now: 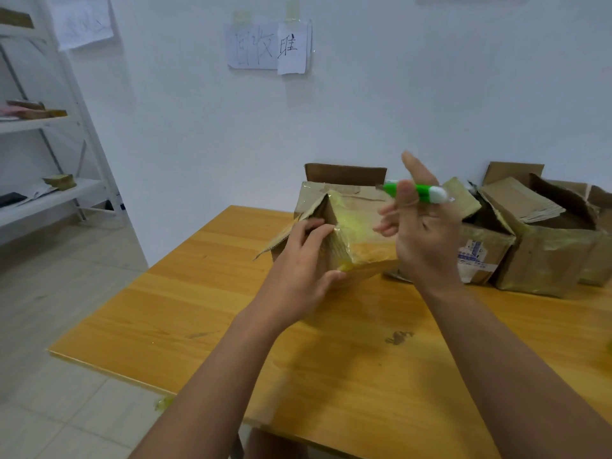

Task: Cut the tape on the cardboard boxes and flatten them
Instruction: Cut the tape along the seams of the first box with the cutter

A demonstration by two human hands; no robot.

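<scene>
A white-walled room held a metal shelf rack [49,127] at far left and two handwritten paper sheets [270,48] taped to the wall. A wooden table [212,313] ran from the lower centre to the right edge over a pale tiled floor. Along its far side, touching or nearly touching, stood opened cardboard boxes [543,240].

The working box [347,233] sat near the middle of the table, directly ahead of both hands, tipped onto an edge so that one taped corner pointed upward; its long axis ran roughly left to right. Yellowish tape [356,223] covered its near face.

The left hand [308,260] was the nearer one, in contact: fingers curled over the raised flap, thumb under the lower edge. The right hand [424,233] hovered just right of the box, apart from it, palm toward the camera, fingers spread, with a green-and-white cutter [417,192] lying across them, lightly pinched and roughly horizontal. Whether its blade was extended could not be told. The coming cut probably required bringing the cutter leftward and down onto the tape.
</scene>
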